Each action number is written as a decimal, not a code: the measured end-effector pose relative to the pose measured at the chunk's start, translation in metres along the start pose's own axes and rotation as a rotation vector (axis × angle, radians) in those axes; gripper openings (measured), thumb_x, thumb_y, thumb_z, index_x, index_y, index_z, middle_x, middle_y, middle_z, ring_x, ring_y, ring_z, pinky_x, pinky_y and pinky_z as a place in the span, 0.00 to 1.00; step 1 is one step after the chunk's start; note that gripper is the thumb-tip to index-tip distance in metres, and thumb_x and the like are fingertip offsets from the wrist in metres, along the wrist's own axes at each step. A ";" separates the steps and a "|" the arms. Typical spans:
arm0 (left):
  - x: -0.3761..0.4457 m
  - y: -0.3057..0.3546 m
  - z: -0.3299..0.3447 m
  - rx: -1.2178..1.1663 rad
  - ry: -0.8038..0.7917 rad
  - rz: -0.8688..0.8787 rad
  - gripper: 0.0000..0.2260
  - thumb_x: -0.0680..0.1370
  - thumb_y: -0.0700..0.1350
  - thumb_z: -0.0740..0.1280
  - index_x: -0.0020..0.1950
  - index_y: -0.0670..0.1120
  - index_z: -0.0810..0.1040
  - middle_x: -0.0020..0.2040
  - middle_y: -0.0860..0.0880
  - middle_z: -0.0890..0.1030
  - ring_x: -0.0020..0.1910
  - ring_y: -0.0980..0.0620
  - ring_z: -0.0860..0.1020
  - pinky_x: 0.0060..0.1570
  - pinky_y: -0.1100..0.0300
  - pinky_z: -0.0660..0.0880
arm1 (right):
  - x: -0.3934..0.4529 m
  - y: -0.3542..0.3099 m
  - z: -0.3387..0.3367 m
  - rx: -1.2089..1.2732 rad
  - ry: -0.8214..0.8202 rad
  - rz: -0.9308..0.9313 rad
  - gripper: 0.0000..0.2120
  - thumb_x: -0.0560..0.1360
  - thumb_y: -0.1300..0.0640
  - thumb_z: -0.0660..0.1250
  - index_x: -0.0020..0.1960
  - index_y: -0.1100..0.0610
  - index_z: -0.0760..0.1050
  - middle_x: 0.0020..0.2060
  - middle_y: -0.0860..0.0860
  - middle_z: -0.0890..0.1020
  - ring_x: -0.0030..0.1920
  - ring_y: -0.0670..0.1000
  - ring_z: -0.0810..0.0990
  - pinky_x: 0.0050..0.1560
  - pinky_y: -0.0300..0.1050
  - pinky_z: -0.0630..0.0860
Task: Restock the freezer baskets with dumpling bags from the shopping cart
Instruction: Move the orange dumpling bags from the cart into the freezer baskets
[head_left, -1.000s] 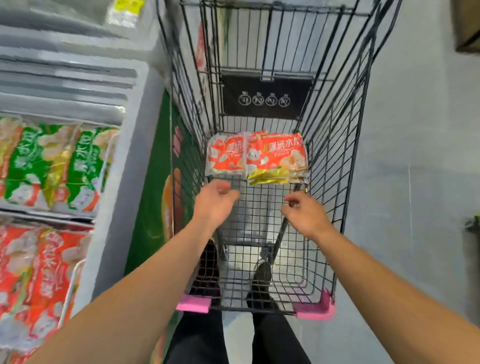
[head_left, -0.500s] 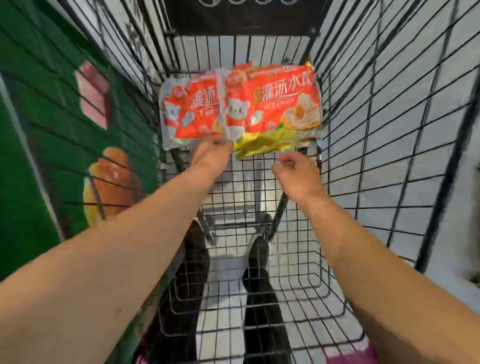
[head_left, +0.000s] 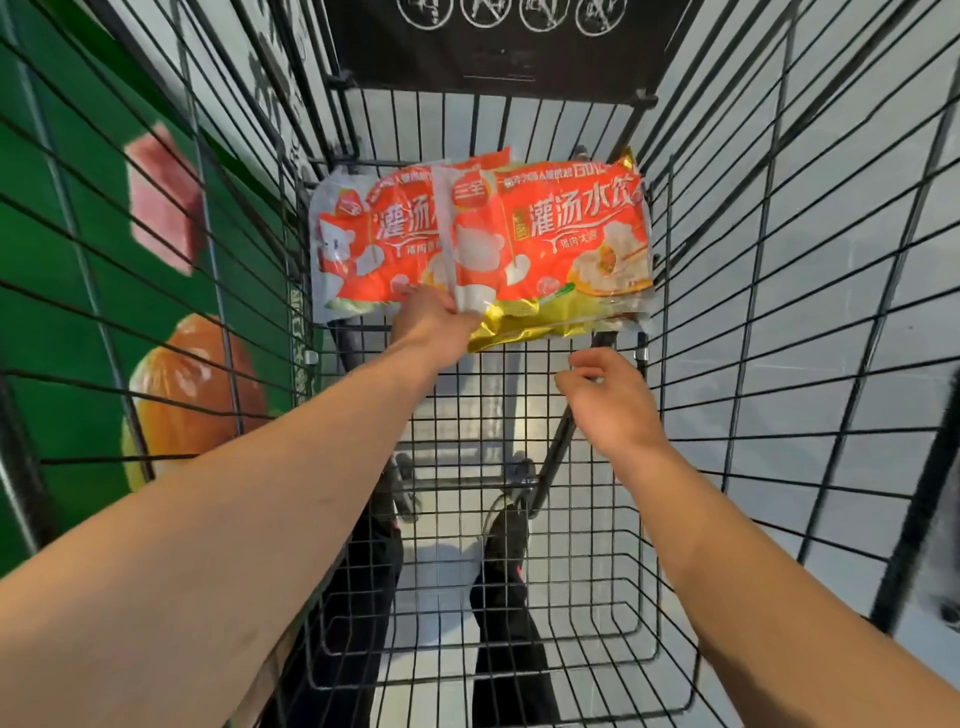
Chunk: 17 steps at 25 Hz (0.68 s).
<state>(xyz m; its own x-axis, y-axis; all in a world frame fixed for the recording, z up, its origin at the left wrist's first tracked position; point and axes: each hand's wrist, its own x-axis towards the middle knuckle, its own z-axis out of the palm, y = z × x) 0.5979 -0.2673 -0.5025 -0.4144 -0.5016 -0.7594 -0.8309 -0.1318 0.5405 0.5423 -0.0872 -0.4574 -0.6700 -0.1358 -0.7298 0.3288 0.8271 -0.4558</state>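
Reaching deep into the black wire-mesh shopping cart (head_left: 753, 291), toward the stack of orange-and-white plastic dumpling bags (head_left: 550, 244) piled at the far end of the cart floor. Left hand (head_left: 434, 325) touching the near edge of the stack, where a second orange bag (head_left: 363, 249) on the left tucks under the top one; fingers out of sight beneath the plastic, so whether pinching or merely pressing cannot be told. Right hand (head_left: 610, 395) hovering just short of the crumpled gold bag edge (head_left: 524, 322), fingers loosely curled, holding nothing, thumb and forefinger parted a little as if to pinch.

Best done, by the look of it, by taking the stack from both near corners: sliding fingers under the bottom bag rather than tugging the top seam, since slick film slips and the lower bags would stay behind. Lifting level, then drawing back along the cart floor, keeping the corners clear of the side wires. Probably wiser to take only as many as both hands can clamp firmly.

Hard to count the bags: two faces plain, gold edges hinting at more beneath. Freezer baskets out of frame entirely; only a green printed panel (head_left: 93, 291) showing through the left mesh. Black sign plate (head_left: 498, 47) at the cart's front cut off at the top. Dark shoes and trousers (head_left: 509, 597) glimpsed through the floor grid.
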 end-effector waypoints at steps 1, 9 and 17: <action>-0.003 -0.002 -0.001 0.009 -0.005 0.001 0.05 0.74 0.46 0.70 0.39 0.49 0.78 0.42 0.47 0.82 0.46 0.41 0.82 0.49 0.47 0.81 | -0.001 0.000 0.001 0.007 -0.001 0.002 0.15 0.76 0.52 0.65 0.62 0.50 0.73 0.60 0.45 0.76 0.58 0.48 0.75 0.54 0.42 0.68; -0.048 -0.083 -0.027 0.332 0.115 -0.167 0.02 0.75 0.42 0.66 0.43 0.45 0.77 0.45 0.42 0.82 0.46 0.39 0.80 0.42 0.53 0.75 | 0.002 0.003 0.000 0.040 0.120 -0.016 0.16 0.75 0.52 0.67 0.62 0.51 0.72 0.62 0.48 0.76 0.60 0.49 0.74 0.61 0.44 0.70; -0.023 -0.071 -0.031 0.027 0.453 -0.279 0.14 0.77 0.47 0.64 0.59 0.40 0.74 0.51 0.45 0.78 0.49 0.43 0.76 0.48 0.53 0.73 | 0.024 0.024 0.029 0.003 -0.020 0.102 0.22 0.77 0.52 0.64 0.70 0.54 0.68 0.62 0.49 0.75 0.60 0.51 0.74 0.58 0.45 0.69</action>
<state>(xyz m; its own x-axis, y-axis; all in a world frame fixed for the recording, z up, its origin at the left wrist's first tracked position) 0.6778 -0.2731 -0.5123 0.0211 -0.7705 -0.6371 -0.8984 -0.2943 0.3261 0.5533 -0.0859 -0.5007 -0.6197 -0.0619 -0.7824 0.3962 0.8358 -0.3800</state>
